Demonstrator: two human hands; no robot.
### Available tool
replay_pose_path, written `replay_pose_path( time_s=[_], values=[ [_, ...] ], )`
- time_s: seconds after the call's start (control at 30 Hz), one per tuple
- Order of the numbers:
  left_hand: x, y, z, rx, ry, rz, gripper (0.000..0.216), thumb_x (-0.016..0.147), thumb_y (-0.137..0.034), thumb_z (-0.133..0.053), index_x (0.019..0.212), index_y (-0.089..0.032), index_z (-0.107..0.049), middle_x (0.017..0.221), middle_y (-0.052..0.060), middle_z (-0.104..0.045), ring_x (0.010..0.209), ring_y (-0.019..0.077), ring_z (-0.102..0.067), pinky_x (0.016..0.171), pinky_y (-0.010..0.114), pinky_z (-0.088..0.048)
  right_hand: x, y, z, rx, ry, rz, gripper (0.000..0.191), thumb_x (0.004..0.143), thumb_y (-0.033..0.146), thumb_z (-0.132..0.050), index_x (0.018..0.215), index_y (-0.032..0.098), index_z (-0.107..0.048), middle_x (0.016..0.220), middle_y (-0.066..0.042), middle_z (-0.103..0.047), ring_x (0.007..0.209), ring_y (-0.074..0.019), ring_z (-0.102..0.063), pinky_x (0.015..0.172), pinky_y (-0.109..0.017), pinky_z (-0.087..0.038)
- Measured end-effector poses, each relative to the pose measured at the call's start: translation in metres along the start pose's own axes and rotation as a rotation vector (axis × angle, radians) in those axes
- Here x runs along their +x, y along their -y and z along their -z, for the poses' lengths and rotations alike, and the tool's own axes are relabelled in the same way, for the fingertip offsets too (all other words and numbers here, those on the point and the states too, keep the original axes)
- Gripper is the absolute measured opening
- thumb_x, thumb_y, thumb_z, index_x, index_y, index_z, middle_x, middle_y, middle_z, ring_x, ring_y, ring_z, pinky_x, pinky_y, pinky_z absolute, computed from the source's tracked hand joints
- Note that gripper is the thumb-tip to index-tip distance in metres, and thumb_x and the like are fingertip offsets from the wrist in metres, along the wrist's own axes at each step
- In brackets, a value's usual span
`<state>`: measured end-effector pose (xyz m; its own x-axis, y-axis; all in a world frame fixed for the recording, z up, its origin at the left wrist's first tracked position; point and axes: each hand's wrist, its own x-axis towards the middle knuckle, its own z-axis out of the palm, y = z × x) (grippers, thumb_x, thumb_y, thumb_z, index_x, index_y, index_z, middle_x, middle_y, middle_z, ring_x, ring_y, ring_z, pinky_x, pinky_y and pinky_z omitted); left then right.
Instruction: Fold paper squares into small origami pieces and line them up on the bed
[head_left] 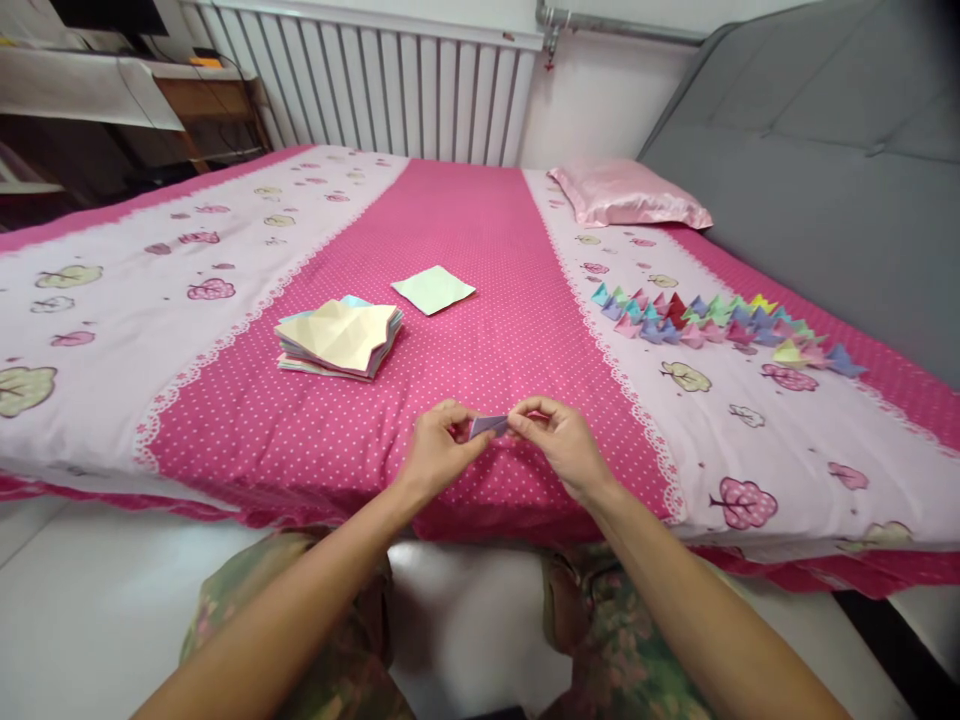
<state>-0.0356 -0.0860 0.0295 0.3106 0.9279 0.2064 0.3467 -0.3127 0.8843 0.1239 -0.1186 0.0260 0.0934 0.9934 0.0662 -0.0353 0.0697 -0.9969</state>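
A small folded piece of purple paper (pixel 489 426) is pinched between both my hands just above the front edge of the bed. My left hand (pixel 442 445) grips its left end with thumb and fingers. At the right end, my right hand (pixel 559 440) holds a corner between thumb and forefinger. Ahead and to the left lies a stack of creased coloured paper sheets (pixel 341 335), a pale yellow one on top. One pale green square sheet (pixel 433 289) rests flat by itself to the right of the stack.
Rows of small folded paper boats (pixel 705 320) in many colours stand on the bed at the right. A pink pillow (pixel 630 193) lies behind them, against the grey headboard (pixel 810 150). A white radiator (pixel 367 85) lines the back wall; a desk (pixel 150 95) stands far left.
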Motion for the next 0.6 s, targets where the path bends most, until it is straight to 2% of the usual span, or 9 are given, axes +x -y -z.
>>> replay_pose_path(
  time_s=[0.1,0.23,0.3,0.43,0.53,0.6],
  values=[
    [0.0005,0.0014,0.0,-0.1,-0.028,0.06,0.027,0.067,-0.03,-0.064,0.088,-0.014,-0.068,0.051,-0.004,-0.046,0.047,0.007,-0.038,0.044,0.02,-0.029,0.0001,-0.001,0.0001,0.031,-0.047,-0.003,0.019,0.069,0.036,-0.066,0.074,0.019,-0.06,0.064,0.002,-0.059,0.057,-0.0099,-0.057,0.057,-0.024,-0.047],
    [0.0004,0.0055,-0.002,-0.198,-0.095,0.047,0.045,0.065,-0.027,-0.066,0.109,-0.016,-0.061,0.067,0.0,-0.06,0.054,0.0085,-0.05,0.05,0.021,-0.039,-0.0005,-0.0008,-0.0011,0.106,-0.059,-0.064,0.021,0.068,0.037,-0.067,0.076,0.019,-0.058,0.062,0.002,-0.062,0.057,-0.01,-0.06,0.054,-0.021,-0.047],
    [-0.0001,0.0063,-0.0027,-0.231,-0.147,0.041,0.039,0.066,-0.026,-0.066,0.104,-0.016,-0.063,0.073,0.002,-0.064,0.061,0.0109,-0.056,0.056,0.023,-0.045,-0.0002,-0.0012,-0.0018,0.133,-0.077,-0.079,0.022,0.067,0.037,-0.068,0.077,0.019,-0.059,0.064,0.001,-0.064,0.057,-0.0104,-0.061,0.053,-0.02,-0.048],
    [-0.0024,0.0038,-0.0008,-0.208,-0.213,-0.008,0.013,0.069,-0.026,-0.065,0.077,-0.017,-0.069,0.072,0.003,-0.066,0.063,0.0118,-0.059,0.06,0.023,-0.047,0.0008,-0.0027,-0.0026,0.183,-0.095,-0.109,0.024,0.067,0.036,-0.069,0.081,0.019,-0.059,0.065,0.0,-0.066,0.059,-0.0118,-0.064,0.052,-0.02,-0.049],
    [-0.0036,0.0004,0.0029,-0.128,-0.277,-0.082,0.009,0.068,-0.023,-0.066,0.075,-0.02,-0.071,0.065,0.0,-0.063,0.059,0.0098,-0.055,0.054,0.021,-0.044,0.0007,-0.0034,-0.003,0.196,-0.062,-0.099,0.023,0.069,0.035,-0.067,0.083,0.019,-0.059,0.065,0.0,-0.067,0.06,-0.0123,-0.065,0.054,-0.021,-0.05],
    [-0.0038,-0.001,0.0045,-0.135,-0.263,-0.064,0.011,0.068,-0.024,-0.066,0.077,-0.02,-0.071,0.06,0.0,-0.062,0.054,0.0088,-0.054,0.051,0.02,-0.043,0.0005,-0.0039,-0.0031,0.186,-0.026,-0.053,0.02,0.071,0.033,-0.065,0.085,0.02,-0.06,0.069,0.0,-0.067,0.064,-0.0122,-0.065,0.058,-0.022,-0.051]
  ],
)
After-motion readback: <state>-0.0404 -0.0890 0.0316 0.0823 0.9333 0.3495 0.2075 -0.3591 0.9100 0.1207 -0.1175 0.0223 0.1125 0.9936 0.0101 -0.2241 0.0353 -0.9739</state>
